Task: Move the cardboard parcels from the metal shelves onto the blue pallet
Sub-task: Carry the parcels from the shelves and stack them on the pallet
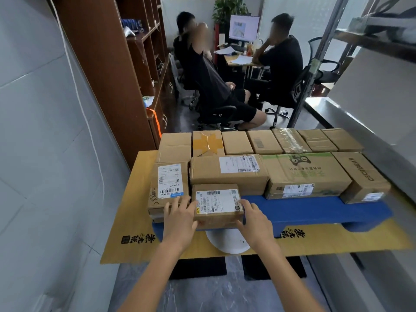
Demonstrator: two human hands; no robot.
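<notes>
A small cardboard parcel (pixel 217 204) with a white label sits at the front edge of the blue pallet (pixel 310 210). My left hand (pixel 179 218) holds its left side, fingers spread over the top corner and thumb on the front. My right hand (pixel 253 218) grips its right end. Several more parcels fill the pallet behind it in rows, among them a long green-printed box (pixel 306 174) and a labelled box (pixel 167 186) just left of my left hand.
The pallet lies on a yellow cardboard sheet (pixel 135 221) on the floor. A brown wooden shelf unit (pixel 126 64) stands at the left, metal shelving (pixel 360 55) at the right. Two people sit on office chairs behind the pallet, by a desk. A white round object (pixel 227 242) lies under my hands.
</notes>
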